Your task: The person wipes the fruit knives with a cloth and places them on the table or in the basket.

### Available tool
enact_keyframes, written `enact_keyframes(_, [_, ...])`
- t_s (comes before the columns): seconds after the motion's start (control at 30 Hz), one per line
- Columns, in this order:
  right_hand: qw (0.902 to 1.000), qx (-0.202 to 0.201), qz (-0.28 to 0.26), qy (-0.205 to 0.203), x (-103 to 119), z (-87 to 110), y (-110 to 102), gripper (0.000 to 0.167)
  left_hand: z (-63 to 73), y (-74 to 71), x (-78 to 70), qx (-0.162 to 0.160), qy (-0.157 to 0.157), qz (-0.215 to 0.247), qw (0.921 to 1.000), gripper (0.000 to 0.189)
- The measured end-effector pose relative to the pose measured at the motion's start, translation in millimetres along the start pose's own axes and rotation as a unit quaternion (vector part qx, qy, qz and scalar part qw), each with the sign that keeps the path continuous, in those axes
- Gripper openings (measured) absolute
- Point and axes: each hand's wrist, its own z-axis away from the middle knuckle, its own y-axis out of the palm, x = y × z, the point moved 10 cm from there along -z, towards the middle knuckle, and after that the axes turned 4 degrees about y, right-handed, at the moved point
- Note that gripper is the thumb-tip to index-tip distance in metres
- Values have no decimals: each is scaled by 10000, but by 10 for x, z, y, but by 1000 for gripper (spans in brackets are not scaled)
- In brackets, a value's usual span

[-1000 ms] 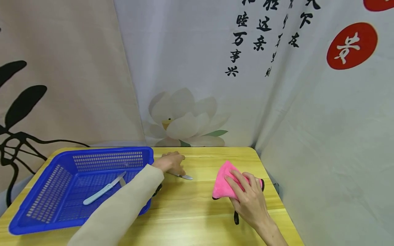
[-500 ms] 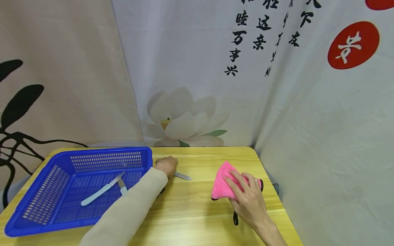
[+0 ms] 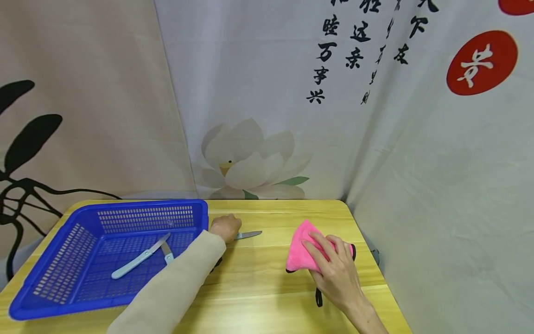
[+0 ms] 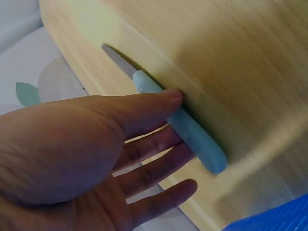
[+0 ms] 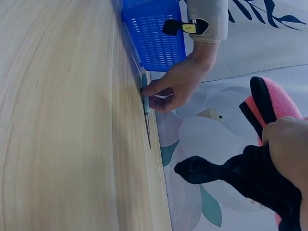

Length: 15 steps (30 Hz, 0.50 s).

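Observation:
A small knife (image 4: 199, 142) with a light-blue handle is pinched by my left hand (image 3: 226, 227), just right of the basket near the table's far edge. In the left wrist view the thumb lies over the handle, with fingers behind it; the blade points away from the palm. The head view shows only its blade (image 3: 250, 234) and a little handle past the knuckles. My right hand (image 3: 340, 273) grips a folded pink cloth (image 3: 303, 248) with black trim above the table's right side. A black loop (image 3: 319, 297) hangs from the cloth.
A blue plastic basket (image 3: 89, 304) stands on the left of the wooden table (image 3: 267, 297). Inside lie a light-blue-handled knife (image 3: 133, 265) and a second one (image 3: 167, 253), partly behind the left sleeve (image 3: 171, 287). A printed curtain (image 3: 258, 93) hangs behind the table.
My left hand has gone from reaching over the knife with extended fingers to pinching its handle. The blade has swung slightly toward the far edge. The right hand and cloth have stayed nearly still.

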Motion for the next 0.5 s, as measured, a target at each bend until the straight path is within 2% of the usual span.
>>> enact_keyframes(0.07, [10000,7,4,-3,5,-1,2,39,-78,99,38,72,65,128,9999,20])
enact_keyframes(0.1, [10000,20,4,1,6,-2,5,39,-81,110,31,83,101,214,9997,20])
enact_keyframes(0.13, [10000,31,10,3,8,-2,7,39,-18,54,-22,119,122,273,9995,20])
enact_keyframes(0.2, [10000,41,15,4,11,-2,13,39,152,-122,-153,159,150,405,9989,21])
enact_keyframes(0.27, [10000,32,19,-6,19,-4,16,40,396,-368,-320,220,137,604,9978,21])
enact_keyframes(0.37, [10000,10,18,-34,31,-8,19,41,769,-775,-583,147,194,848,9961,19])
enact_keyframes(0.43, [10000,4,16,-43,37,-11,19,41,945,-983,-714,71,244,1122,9934,17])
enact_keyframes(0.5, [10000,3,20,-46,42,-14,20,41,1048,-1137,-827,-128,422,1289,9907,14])
